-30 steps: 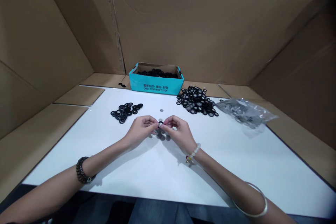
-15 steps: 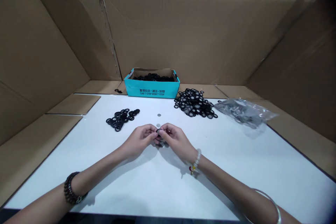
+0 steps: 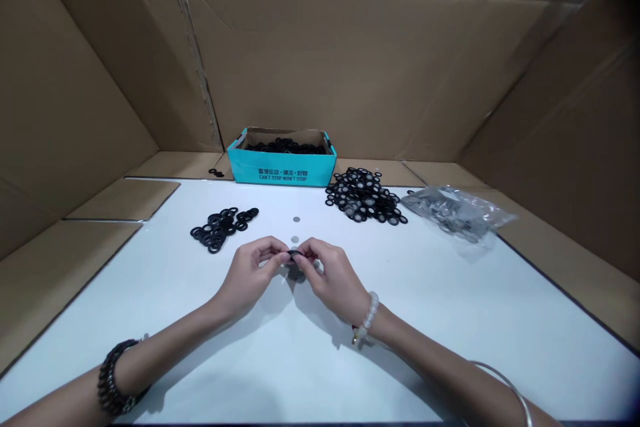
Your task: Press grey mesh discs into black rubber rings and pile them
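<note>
Between my two hands is a black rubber ring, pinched at its left edge by my left hand and at its right edge by my right hand. Whether a disc sits inside the ring is too small to tell. Just beneath it, small grey discs lie in a little heap on the white table, partly hidden by my fingers. Beyond my fingertips, two single discs lie apart, a nearer disc and a farther disc.
Loose black rings lie at left. A turquoise box of black rings stands at the back. Right of it is a pile of rings with grey centres, then a clear plastic bag of grey pieces. Cardboard walls surround the table.
My fingers have shifted on the ring, and both hands now pinch it from opposite sides, with more of its rim showing. The whole view has moved slightly.
</note>
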{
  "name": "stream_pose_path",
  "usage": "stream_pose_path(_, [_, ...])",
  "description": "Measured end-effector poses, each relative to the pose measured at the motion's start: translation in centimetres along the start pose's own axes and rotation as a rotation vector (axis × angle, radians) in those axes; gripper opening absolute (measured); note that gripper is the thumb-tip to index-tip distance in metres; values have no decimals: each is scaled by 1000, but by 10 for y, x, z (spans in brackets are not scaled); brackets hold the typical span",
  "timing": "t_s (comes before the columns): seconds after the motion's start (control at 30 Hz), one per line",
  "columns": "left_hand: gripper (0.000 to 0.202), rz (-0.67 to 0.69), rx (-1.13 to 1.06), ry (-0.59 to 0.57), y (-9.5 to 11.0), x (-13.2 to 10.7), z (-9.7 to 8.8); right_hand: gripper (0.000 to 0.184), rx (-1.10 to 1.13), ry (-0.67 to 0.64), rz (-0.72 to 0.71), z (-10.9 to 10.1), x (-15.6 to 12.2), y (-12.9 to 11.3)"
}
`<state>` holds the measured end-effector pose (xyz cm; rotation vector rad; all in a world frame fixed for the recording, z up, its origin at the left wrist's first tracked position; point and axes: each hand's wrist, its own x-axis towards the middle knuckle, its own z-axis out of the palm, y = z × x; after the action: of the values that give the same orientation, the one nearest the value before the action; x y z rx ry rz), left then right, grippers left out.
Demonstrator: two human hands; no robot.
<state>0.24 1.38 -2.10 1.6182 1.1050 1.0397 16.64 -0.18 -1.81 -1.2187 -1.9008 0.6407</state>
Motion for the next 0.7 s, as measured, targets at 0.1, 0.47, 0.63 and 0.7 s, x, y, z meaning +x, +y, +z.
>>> stream_pose_path(0.1, [12,44,97,27,5,-2,-1,12,-6,-1,1,-2,0,-2])
stream_pose_path(0.47, [17,-183,-229,-36,-1,0,4,17,461,-110,307,2,2,8])
stream_pose_path(0.63, [22,-145,-230,-130,-6,2,5,18,471,-145,278,1,4,10])
stream_pose_path(0.7, [20,-95,-184,-178,-9,2,4,17,410,-186,193,-2,4,9])
